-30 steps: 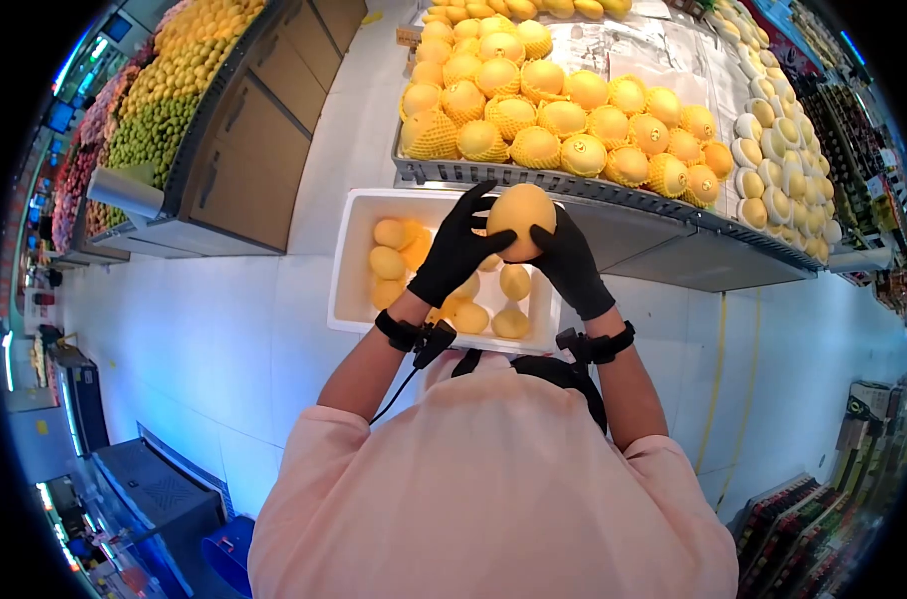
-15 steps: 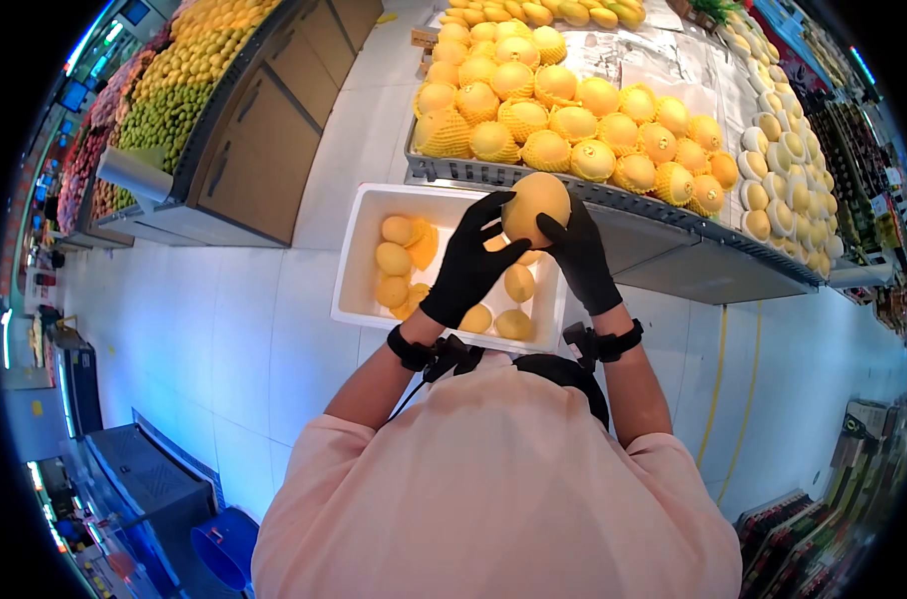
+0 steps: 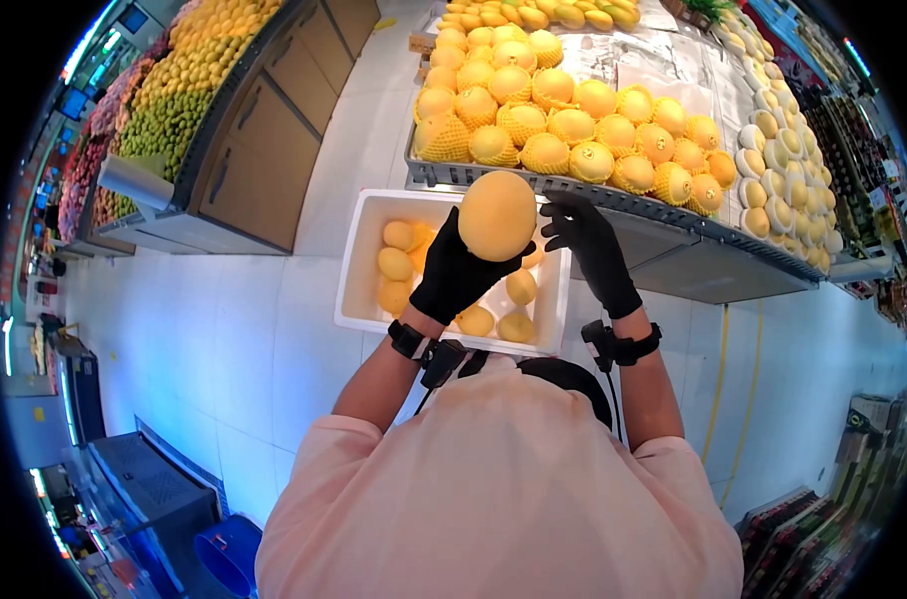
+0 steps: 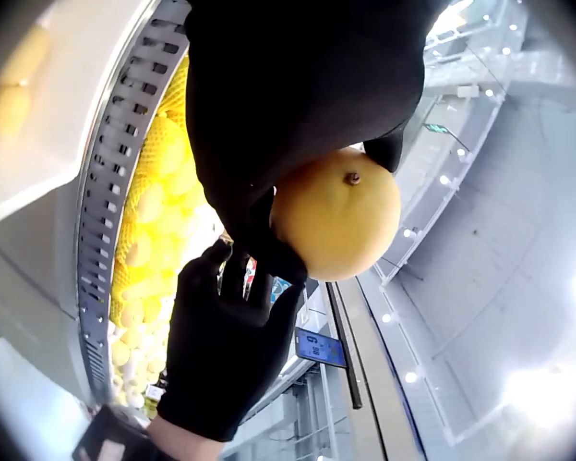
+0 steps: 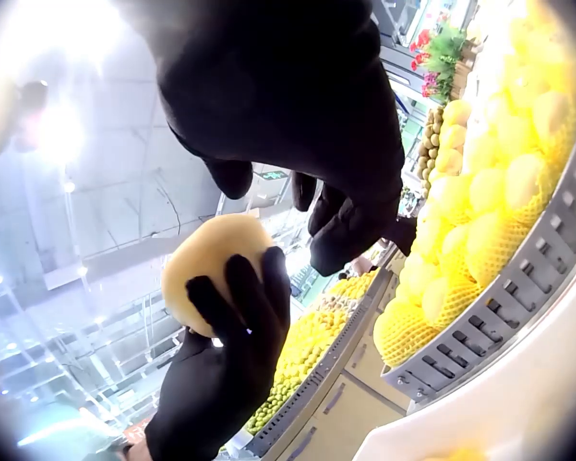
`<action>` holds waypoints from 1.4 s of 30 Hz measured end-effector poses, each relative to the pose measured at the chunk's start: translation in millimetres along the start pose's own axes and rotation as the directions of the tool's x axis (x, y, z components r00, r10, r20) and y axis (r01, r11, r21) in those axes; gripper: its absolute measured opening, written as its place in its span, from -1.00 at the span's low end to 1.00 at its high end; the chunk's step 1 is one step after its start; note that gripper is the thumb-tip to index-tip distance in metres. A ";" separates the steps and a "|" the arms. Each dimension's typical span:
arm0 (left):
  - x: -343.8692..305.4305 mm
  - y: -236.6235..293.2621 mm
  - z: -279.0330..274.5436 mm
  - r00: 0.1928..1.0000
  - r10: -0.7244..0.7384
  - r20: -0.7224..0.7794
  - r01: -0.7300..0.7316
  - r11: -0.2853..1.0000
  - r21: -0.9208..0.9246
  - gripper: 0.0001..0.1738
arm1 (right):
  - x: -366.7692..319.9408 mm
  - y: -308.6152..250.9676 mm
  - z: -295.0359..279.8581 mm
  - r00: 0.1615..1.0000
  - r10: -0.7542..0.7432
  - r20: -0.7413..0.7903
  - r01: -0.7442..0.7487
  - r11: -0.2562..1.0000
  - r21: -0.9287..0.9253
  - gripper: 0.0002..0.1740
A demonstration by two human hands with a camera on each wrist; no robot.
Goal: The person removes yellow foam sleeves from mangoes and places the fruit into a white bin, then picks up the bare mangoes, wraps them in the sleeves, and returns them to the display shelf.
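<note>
A round yellow melon (image 3: 497,215) sits in my left hand (image 3: 449,280), which wears a black glove and holds it above a white foam box (image 3: 350,265). Its stem nub shows in the left wrist view, on the melon's bare skin (image 4: 350,226). In the right wrist view, left-hand fingers (image 5: 242,288) wrap around the melon. My right hand (image 3: 590,248), also gloved in black, is just to the right of the fruit, apart from it, with fingers loosely bent and holding nothing. Inside the box lie several more yellow melons (image 3: 395,264), partly hidden by the left hand and forearm.
Ahead, a display stand with a grey slotted edge (image 3: 533,182) bears rows of yellow melons in foam nets (image 3: 545,153). Pale fruit in white wrapping (image 3: 753,163) lines its right side. Another fruit stand (image 3: 244,140) is at left. A blue bin (image 3: 224,554) stands behind.
Both hands held the melon earlier. The right hand has let go and moved right, while the left hand now holds the melon alone, turned and slightly further left.
</note>
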State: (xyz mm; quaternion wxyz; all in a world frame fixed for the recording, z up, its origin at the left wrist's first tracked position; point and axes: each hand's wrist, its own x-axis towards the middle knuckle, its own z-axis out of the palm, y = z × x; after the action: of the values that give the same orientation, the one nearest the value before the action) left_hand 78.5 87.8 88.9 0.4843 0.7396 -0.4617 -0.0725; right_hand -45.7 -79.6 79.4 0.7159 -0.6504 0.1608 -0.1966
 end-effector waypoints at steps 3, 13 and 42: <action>-2.2 -2.0 4.4 0.989 0.131 -0.071 -0.119 0.981 0.154 -0.31 | 4.2 2.9 2.1 0.999 -0.021 0.042 0.020 0.999 0.040 -0.65; -11.0 -12.3 -10.6 0.994 0.030 0.102 -0.042 0.993 0.111 -0.35 | 2.0 -3.4 5.5 0.990 0.075 0.122 -0.088 0.991 0.102 -0.67; -85.6 -190.5 24.8 0.715 -0.621 0.320 0.629 0.372 -0.683 -0.74 | -27.8 30.4 4.3 0.990 0.093 -0.102 -0.080 0.990 0.117 -0.47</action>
State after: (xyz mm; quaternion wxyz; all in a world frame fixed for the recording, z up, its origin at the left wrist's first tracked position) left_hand 133.2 156.1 -102.4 0.6782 0.5855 -0.0754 -0.4376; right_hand -65.6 -59.9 48.9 0.7495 -0.5900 0.2160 -0.2088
